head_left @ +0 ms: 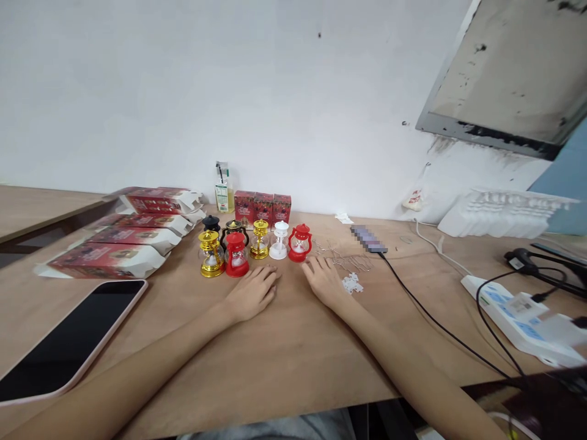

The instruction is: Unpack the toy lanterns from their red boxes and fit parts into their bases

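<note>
My left hand [252, 292] rests palm down on the wooden table, fingers stretched out and holding nothing. Just beyond it stands a red mini lantern [236, 255], with a gold lantern [211, 255] to its left. My right hand [323, 280] also lies flat with its fingers spread, close to another red lantern [299, 243]. Between the two red ones are a white lantern [279, 241] and a second gold lantern [259, 239]. Behind the front pair, partly hidden, are black lanterns [211, 223]. Small white tags [352, 283] lie right of my right hand, near thin wire-like strands [353, 263].
Flattened-looking red cartons [110, 260] are stacked at left, near a large phone [68, 339]. Small red boxes [263, 209] and a pump bottle [224, 189] stand by the wall. At right are a cabled phone [368, 238], a power strip [518, 318] and white hanging pieces [499, 214].
</note>
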`<state>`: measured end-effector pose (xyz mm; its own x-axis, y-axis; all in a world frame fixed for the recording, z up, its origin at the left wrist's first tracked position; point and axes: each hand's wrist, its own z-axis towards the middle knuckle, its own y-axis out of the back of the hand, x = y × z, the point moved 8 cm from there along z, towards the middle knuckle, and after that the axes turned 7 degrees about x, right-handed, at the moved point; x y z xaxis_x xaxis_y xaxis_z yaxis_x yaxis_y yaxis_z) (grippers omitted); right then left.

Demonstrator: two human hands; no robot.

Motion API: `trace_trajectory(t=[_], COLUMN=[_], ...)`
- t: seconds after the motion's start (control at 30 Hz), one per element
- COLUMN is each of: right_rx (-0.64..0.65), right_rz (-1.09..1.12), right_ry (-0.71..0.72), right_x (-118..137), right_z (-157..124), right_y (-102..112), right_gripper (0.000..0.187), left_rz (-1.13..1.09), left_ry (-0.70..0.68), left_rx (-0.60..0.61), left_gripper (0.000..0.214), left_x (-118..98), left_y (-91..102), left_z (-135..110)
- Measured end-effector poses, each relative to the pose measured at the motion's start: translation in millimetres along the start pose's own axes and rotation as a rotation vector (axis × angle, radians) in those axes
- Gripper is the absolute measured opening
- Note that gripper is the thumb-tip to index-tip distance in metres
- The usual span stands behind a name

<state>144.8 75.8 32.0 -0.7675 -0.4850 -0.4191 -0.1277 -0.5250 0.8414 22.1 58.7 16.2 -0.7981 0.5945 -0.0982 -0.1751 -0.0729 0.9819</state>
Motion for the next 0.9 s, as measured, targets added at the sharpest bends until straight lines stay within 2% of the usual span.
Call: trace_trajectory(t=[0.1,0.17,0.27,0.33,0.43,0.6,0.9], right_rx=[-0.016,-0.017,-0.001,0.023,0.059,0.053,-0.019], right_rz=[0.05,0.068,0.08,0.095,0.129,0.15,0.186], right_ry=[0.012,-0.031,-0.202,-0.321,-0.399,-0.304,-0.198], right_x=[3.1,1.2,-11.6,-21.0,-27.4,-18.9,-4.1], right_z=[0.1,0.1,-2.0,-5.0,-7.8,-5.2,-5.9], right_y=[2.3,2.5,-0.1,-3.2,-6.8,-3.2,8.3], right_gripper=[0.02,0.018,0.019,0.022,0.028,0.024,0.021], left_rz=[0.001,0.017,0.038,0.042,0.063,0.077,0.109], left_ry=[0.005,0.007,0.027,0.049,0.048,0.051,0.05], left_rx=[-0.03,-0.071,-0.115,-0.101,-0.056,-0.039,-0.04], left_gripper=[0.032,0.031,0.035,0.034,0.025,0.03,0.02], left_x=[-2.0,-5.3,-9.9,-11.2,-13.5,-13.3,-14.3], left_y=[4.4,10.1,17.3,18.3,16.9,16.0,15.8], left_z=[-0.6,-1.4,-2.7,-2.7,-2.1,-1.6,-0.8])
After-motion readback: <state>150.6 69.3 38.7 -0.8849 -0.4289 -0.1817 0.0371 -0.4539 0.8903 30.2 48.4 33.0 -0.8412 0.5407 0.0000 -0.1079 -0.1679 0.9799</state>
